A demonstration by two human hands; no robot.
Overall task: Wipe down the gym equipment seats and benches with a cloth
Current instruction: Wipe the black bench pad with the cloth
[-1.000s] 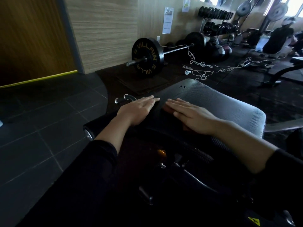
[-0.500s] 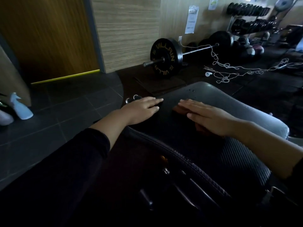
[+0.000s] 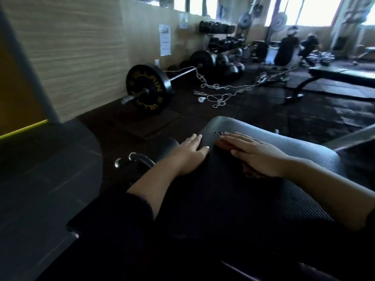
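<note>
Though dim: two flat hands, left hand (image 3: 187, 154), right hand (image 3: 256, 154), fingers straight, on one padded seat (image 3: 304, 157).

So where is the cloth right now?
In the head view, the dark cloth lies on the padded seat, pressed flat under the right hand, beside the left hand.

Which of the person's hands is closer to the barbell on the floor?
Left. The left hand lies flat at the seat pad's near-barbell edge; the right hand presses a cloth farther from the barbell.
</note>
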